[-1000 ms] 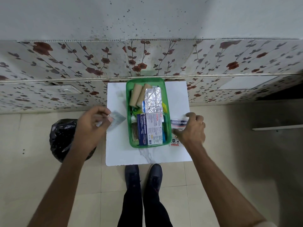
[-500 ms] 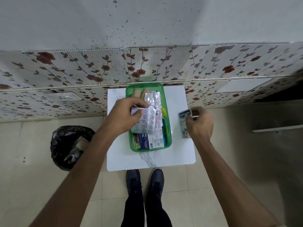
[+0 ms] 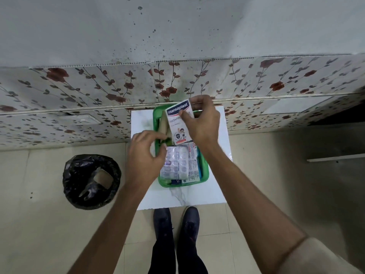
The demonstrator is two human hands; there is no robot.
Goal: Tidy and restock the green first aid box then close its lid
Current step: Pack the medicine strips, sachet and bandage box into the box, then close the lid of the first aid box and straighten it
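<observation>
The green first aid box [image 3: 205,176] stands open on a small white marble-look table [image 3: 215,190]. My right hand [image 3: 201,123] holds a white and blue Hansaplast plaster box [image 3: 178,121] over the far half of the green box. My left hand [image 3: 146,157] hovers at the box's left rim with fingers curled, touching a silver blister strip [image 3: 175,165] that lies on top of the medicine packs. Beige bandage rolls [image 3: 164,125] show under the plaster box. No lid is visible.
A bin lined with a black bag [image 3: 91,180] stands on the tiled floor left of the table, some scrap inside. A flower-patterned wall [image 3: 98,91] rises right behind the table. My shoes [image 3: 175,220] touch the table's near edge.
My right hand lifted the plaster box from the table's right side and carried it over the green box. My left hand laid the blister strip onto the packs and drew back slightly.
</observation>
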